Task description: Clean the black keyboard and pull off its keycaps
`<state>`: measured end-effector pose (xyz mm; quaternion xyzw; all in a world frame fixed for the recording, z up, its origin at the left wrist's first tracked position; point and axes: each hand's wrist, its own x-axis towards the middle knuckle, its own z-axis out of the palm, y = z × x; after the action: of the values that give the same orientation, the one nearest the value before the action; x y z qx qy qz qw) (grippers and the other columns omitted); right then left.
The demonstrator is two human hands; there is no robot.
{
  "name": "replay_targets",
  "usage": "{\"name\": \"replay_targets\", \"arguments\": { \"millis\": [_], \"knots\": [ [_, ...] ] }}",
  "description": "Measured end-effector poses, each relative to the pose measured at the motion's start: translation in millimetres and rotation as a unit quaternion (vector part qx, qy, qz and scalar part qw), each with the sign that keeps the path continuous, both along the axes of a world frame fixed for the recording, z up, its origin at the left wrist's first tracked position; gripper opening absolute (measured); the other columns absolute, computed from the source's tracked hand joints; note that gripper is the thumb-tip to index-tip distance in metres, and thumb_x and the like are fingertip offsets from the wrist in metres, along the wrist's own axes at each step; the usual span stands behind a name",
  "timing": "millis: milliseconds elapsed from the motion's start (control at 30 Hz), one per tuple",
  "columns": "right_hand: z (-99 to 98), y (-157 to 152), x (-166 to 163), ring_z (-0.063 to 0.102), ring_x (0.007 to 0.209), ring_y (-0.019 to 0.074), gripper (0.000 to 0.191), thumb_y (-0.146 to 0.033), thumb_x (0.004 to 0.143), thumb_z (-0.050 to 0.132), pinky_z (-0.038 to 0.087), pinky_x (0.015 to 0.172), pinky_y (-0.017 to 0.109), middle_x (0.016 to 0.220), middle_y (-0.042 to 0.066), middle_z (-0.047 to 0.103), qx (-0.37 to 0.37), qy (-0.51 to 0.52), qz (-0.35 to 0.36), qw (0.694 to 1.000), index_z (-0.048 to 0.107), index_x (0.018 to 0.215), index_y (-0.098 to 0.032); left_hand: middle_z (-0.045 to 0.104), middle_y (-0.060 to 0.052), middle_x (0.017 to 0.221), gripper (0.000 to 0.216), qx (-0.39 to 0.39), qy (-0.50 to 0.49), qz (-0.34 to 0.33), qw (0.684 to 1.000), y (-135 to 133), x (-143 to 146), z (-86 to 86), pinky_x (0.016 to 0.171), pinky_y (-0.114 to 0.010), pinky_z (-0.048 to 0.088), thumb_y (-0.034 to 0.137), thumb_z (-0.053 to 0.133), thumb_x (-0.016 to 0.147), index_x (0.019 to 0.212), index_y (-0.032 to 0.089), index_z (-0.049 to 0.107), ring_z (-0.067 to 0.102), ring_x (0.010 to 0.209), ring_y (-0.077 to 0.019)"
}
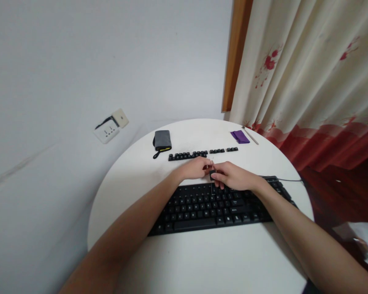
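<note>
A black keyboard [196, 222] lies on the round white table, and the top row of its keys looks bare of caps at the left. Just above its back edge my right hand [234, 175] is closed around a wire keycap puller [213, 175], with a small black body and thin wires at both ends. My left hand [196, 167] meets it from the left, fingertips pinched together by the upper wires. What those fingertips hold is too small to make out. Behind the hands, removed black keycaps [184, 156] sit in a row of small groups.
A grey folded cloth [162, 140] with a black loop lies at the back left. At the back right are a purple folded cloth [240, 136] and a slim brush-like stick [250, 135]. The keyboard's cable [286, 180] runs off to the right edge, near a curtain [294, 81].
</note>
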<state>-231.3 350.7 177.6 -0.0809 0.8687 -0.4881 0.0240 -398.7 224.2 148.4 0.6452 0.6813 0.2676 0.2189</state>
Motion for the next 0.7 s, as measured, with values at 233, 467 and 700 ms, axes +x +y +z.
{"name": "replay_targets", "arguments": {
  "millis": [233, 467, 700],
  "knots": [
    [-5.1, 10.0, -9.4, 0.062, 0.064, 0.0144, 0.021, -0.034, 0.097, 0.047, 0.05, 0.064, 0.029, 0.074, 0.003, 0.066, -0.042, 0.126, -0.147, 0.98, 0.054, 0.084, -0.018, 0.07, -0.002, 0.082, 0.022, 0.056, -0.007, 0.065, 0.996, 3.2, -3.1, -1.0, 0.072, -0.025, 0.046, 0.02, 0.045, 0.094, 0.091, 0.016, 0.067, 0.06, 0.073, -0.0134],
    [-18.9, 19.5, -20.2, 0.061, 0.06, 0.0154, 0.025, -0.044, 0.096, 0.046, 0.047, 0.06, 0.028, 0.074, 0.004, 0.068, -0.036, 0.224, -0.351, 0.908, 0.05, 0.088, -0.021, 0.07, -0.009, 0.107, 0.03, 0.159, -0.092, 0.106, 0.977, 3.9, 0.9, 4.3, 0.081, -0.029, 0.048, 0.036, 0.051, 0.097, 0.115, 0.016, 0.063, 0.062, 0.092, -0.0168],
    [-20.4, 12.6, -20.3, 0.065, 0.065, 0.0171, 0.021, -0.041, 0.097, 0.045, 0.047, 0.064, 0.03, 0.078, 0.004, 0.069, 0.004, 0.209, -0.324, 0.923, 0.05, 0.09, -0.021, 0.068, -0.005, 0.099, 0.017, 0.188, 0.007, 0.076, 0.979, 2.7, 3.8, 6.5, 0.086, -0.031, 0.046, 0.027, 0.067, 0.086, 0.1, 0.018, 0.069, 0.059, 0.09, -0.0166]
  ]
}}
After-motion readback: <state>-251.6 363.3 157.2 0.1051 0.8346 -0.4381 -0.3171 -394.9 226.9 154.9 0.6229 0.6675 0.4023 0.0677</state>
